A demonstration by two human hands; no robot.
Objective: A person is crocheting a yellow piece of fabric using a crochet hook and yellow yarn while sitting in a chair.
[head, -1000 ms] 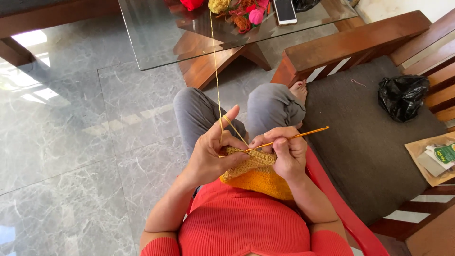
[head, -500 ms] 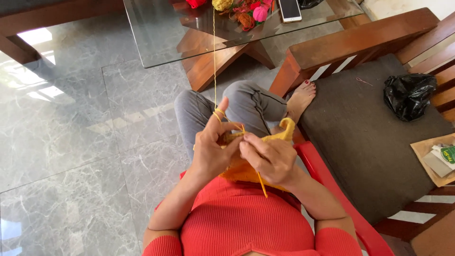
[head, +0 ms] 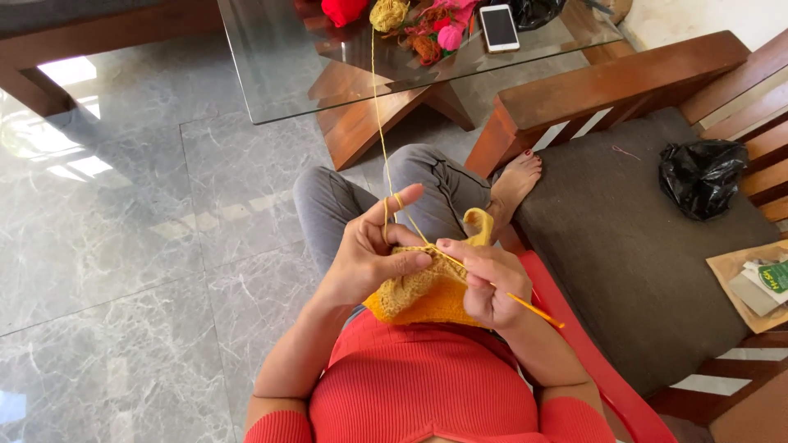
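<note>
Your left hand [head: 373,254] is pinching the soft, floppy yellow crochet piece [head: 423,297] at its top edge, yarn strand [head: 380,123] looped over the forefinger; your right hand [head: 484,279] is gripping the thin, stiff crochet hook [head: 533,310].

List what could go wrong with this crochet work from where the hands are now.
The yellow yarn runs taut from the ball on the glass table to the left hand; a hard tug might roll the ball off. The crochet hook in the right hand could slip out of its loop in the yellow piece.
</note>
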